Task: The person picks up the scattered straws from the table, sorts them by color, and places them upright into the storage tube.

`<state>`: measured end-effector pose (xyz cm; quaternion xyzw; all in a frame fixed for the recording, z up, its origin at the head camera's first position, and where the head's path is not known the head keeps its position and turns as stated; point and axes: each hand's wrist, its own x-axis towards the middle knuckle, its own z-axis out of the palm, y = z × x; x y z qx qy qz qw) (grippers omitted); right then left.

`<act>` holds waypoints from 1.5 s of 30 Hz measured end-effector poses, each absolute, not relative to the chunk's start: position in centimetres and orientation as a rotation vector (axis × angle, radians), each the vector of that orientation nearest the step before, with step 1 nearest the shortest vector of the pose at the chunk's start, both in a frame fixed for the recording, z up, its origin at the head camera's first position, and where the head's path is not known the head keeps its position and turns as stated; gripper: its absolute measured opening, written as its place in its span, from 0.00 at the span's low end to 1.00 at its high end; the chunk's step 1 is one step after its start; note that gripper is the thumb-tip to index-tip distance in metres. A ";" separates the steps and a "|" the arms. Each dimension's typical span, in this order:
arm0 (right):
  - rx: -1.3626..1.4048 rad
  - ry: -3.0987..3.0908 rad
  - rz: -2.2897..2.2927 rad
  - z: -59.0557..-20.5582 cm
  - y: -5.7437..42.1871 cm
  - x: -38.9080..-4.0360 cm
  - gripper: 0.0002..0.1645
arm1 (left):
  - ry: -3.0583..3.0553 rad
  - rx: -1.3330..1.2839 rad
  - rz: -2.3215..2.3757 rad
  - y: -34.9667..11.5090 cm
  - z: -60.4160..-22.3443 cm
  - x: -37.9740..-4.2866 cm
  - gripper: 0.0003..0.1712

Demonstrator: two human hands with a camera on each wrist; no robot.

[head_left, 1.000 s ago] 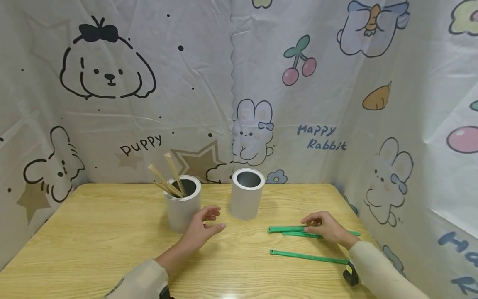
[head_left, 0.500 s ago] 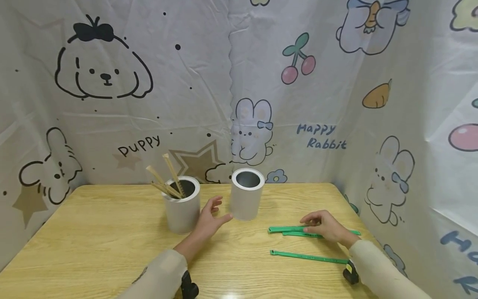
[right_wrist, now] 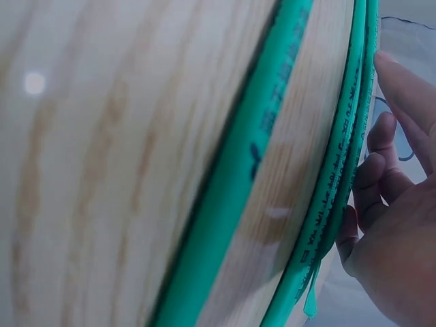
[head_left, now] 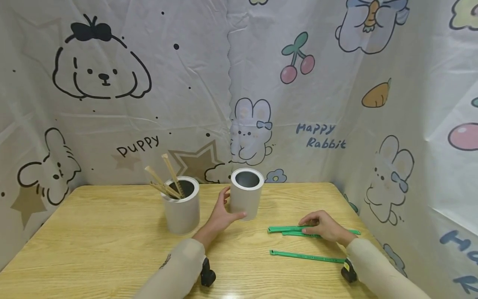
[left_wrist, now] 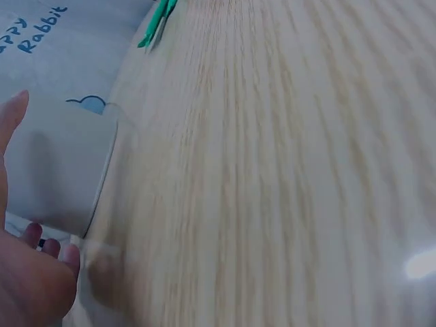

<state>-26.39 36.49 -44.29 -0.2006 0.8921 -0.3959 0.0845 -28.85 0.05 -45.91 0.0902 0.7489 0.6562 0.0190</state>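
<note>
In the head view my left hand (head_left: 223,211) is at the left side of a pale, open-topped canister (head_left: 245,201). Its thumb reaches across the front and its other fingers are behind the left side; the left wrist view shows the canister wall (left_wrist: 58,170) between spread thumb and fingers, contact unclear. My right hand (head_left: 324,225) hovers low over slim green printed strips (head_left: 285,229) lying together, fingers loosely bent. In the right wrist view the fingertips (right_wrist: 386,63) are beside the strips (right_wrist: 320,211), and none is plainly gripped.
Left of the hands stands a second pale canister (head_left: 183,218) with several thin wooden sticks (head_left: 171,176) leaning in it. Another green strip (head_left: 306,256) lies nearer on the wooden table (head_left: 93,249). A printed cloth (head_left: 194,83) hangs behind and along the sides.
My left hand has moved right and forward, from beside the stick-filled canister to the other canister. My right hand has stayed nearly still by the green strips.
</note>
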 end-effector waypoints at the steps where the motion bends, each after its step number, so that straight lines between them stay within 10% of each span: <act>1: -0.604 2.656 -1.183 -44.3 36.5 -26.4 0.13 | 2.330 0.284 2.035 0.2 -46.1 -29.0 0.62; 27: -0.596 2.629 -1.230 -44.6 36.2 -27.0 0.09 | 2.666 0.186 1.746 1.4 -46.8 -29.6 0.62; 45: -0.506 1.862 -2.553 -28.9 26.3 -28.8 0.08 | 2.651 0.203 1.760 1.5 -47.0 -29.7 0.62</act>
